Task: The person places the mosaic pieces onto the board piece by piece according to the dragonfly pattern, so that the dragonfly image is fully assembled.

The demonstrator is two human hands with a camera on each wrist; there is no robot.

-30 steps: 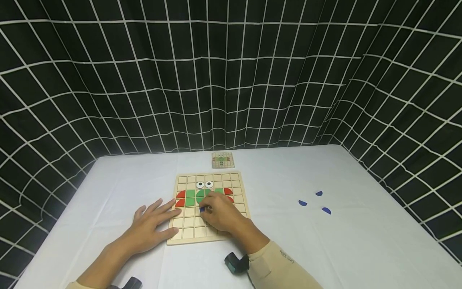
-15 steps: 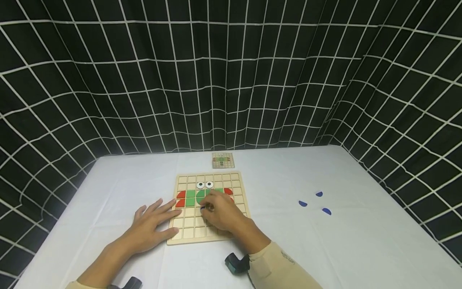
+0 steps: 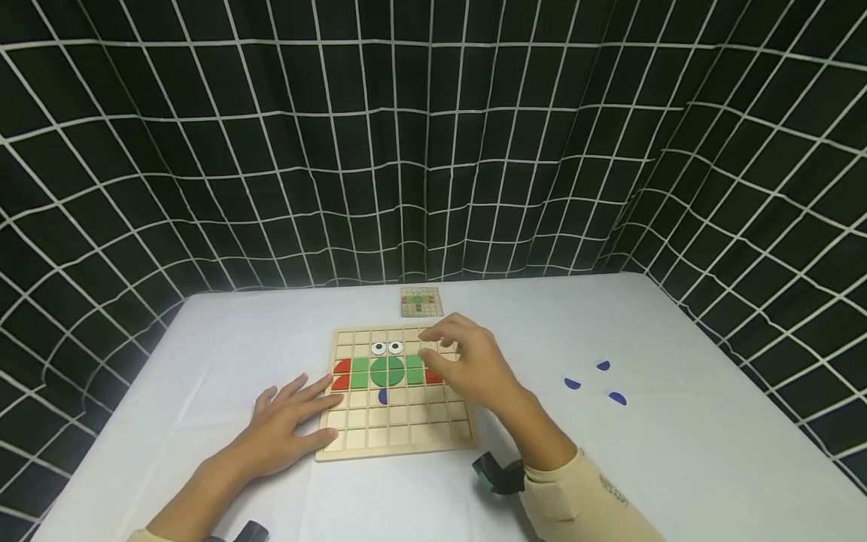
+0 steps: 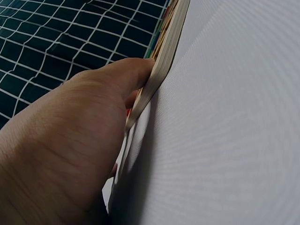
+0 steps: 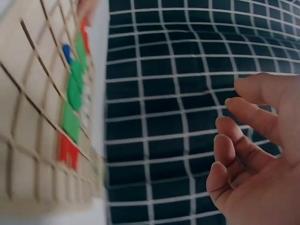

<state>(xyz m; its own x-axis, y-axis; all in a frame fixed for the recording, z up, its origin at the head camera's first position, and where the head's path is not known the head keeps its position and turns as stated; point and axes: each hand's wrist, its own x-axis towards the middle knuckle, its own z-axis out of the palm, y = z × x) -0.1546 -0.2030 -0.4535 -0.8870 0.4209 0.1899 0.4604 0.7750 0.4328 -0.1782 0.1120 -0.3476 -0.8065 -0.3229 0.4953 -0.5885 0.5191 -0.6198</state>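
Note:
A square wooden grid board [image 3: 418, 435] lies on the white table, filled partly with flat coloured pieces. Across it run red pieces [image 3: 342, 374], green squares and a green circle [image 3: 387, 371] made of quarter pieces, with two eye discs [image 3: 387, 348] above. Just below the circle sits one blue half-round piece [image 3: 383, 396]. My left hand [image 3: 287, 418] rests with spread fingers on the board's left edge; its thumb touches the rim [image 4: 164, 61] in the left wrist view. Over the board's right side my right hand [image 3: 474, 361] hovers, fingers loosely bent and holding nothing.
Three blue half-round pieces, one of them the nearest piece [image 3: 618, 398], lie on the table to the right. Behind the board is a small pattern card [image 3: 421, 302]. A dark curtain [image 3: 433, 150] with white grid lines surrounds the table's back and sides.
My right hand has let go of the blue piece, which now lies in the board's grid, and has moved up and to the right. My left hand stays at the edge.

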